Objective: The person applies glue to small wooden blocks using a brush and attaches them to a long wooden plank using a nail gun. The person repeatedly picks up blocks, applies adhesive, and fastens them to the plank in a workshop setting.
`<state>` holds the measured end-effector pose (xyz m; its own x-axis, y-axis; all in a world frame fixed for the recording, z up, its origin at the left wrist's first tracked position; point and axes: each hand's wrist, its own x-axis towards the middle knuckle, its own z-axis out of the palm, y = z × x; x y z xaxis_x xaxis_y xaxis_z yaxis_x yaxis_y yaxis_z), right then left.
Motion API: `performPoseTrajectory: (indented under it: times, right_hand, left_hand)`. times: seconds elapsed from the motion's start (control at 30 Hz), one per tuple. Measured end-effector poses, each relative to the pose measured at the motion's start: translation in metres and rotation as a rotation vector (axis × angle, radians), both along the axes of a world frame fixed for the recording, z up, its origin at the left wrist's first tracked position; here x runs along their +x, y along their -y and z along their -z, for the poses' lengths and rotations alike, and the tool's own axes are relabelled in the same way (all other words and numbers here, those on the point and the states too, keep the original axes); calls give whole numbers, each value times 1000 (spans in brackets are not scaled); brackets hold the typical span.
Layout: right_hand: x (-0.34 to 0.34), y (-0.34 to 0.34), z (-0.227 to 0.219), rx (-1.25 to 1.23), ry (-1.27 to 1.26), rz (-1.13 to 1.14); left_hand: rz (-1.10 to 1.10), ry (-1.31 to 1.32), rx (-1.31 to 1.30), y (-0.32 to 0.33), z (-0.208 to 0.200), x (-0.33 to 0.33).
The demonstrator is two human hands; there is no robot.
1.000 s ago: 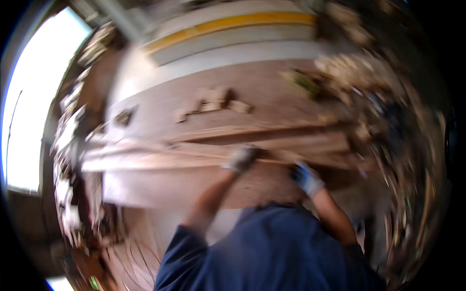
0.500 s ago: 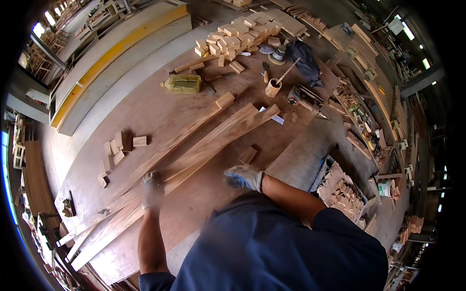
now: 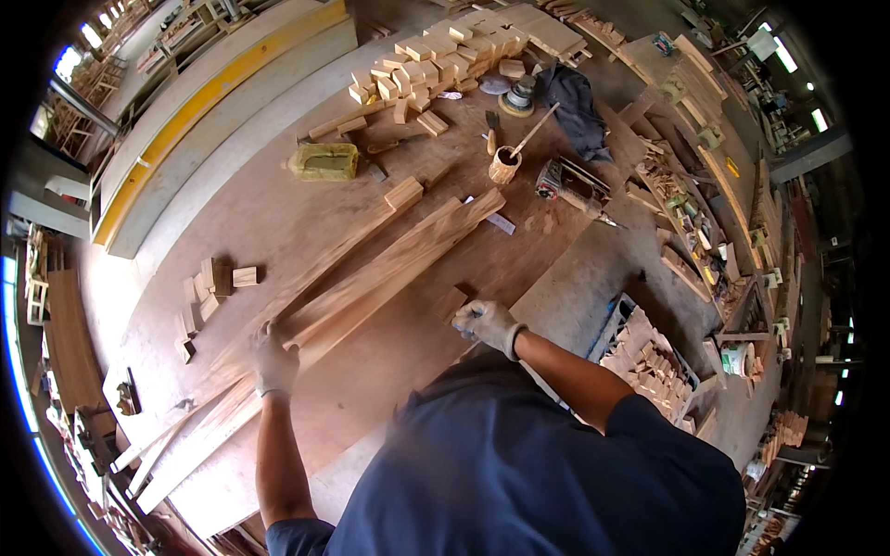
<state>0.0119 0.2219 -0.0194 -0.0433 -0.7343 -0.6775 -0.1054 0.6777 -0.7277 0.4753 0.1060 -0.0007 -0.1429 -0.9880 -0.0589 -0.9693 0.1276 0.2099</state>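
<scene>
My left hand [image 3: 275,361], in a pale work glove, lies across long wooden boards [image 3: 389,264], its fingers closed over their edge. The boards run slantwise from the tabletop's middle to its lower left. My right hand [image 3: 489,325], gloved too, is held in front of my body with fingers curled together. Whatever it may hold is hidden. Just to its left sits a small dark wood block [image 3: 451,302] on the brown tabletop [image 3: 362,389]. Another long strip with a short block [image 3: 404,193] at its far end lies beyond the boards.
Small blocks [image 3: 209,287] cluster at left. Farther off are a stack of pale blocks [image 3: 436,60], a yellowish plastic bottle [image 3: 323,162], a pot with a stick [image 3: 504,167], a sander [image 3: 519,97], dark cloth [image 3: 575,111] and a power tool [image 3: 570,185]. A crate of offcuts [image 3: 644,357] stands right.
My right hand has turned over and its fingers have curled in. My left hand has shifted slightly up and left over the boards. The whole view has moved a little.
</scene>
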Motion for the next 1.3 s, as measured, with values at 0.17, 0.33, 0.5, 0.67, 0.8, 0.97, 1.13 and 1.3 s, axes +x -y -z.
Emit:
performPoseTrajectory:
  times: [0.17, 0.33, 0.5, 0.67, 0.8, 0.97, 1.13, 1.3]
  right_hand:
    - [-72, 26, -12, -181, -375, -255]
    - [-155, 41, -14, -213, -587, -487]
    - [-190, 48, -11, -207, -563, -593]
    - [-188, 55, -10, -235, -612, -666]
    - [-196, 60, 2, -266, -605, -722]
    - [-219, 59, 19, -152, -327, -562]
    - [-209, 87, 12, -162, -198, -476]
    - [-215, 107, -10, -195, -353, -685]
  left_hand:
    - [30, -74, -197, -24, -17, -122]
    - [198, -175, 175, -70, 3, -272]
    - [99, -187, 92, -84, 37, -339]
    - [161, -79, 249, -63, 13, -349]
    - [277, -206, 148, -29, -36, -380]
    - [522, -210, 132, 24, -66, -427]
    - [499, -260, 9, 47, -24, -444]
    - [384, -289, -62, 59, -41, -432]
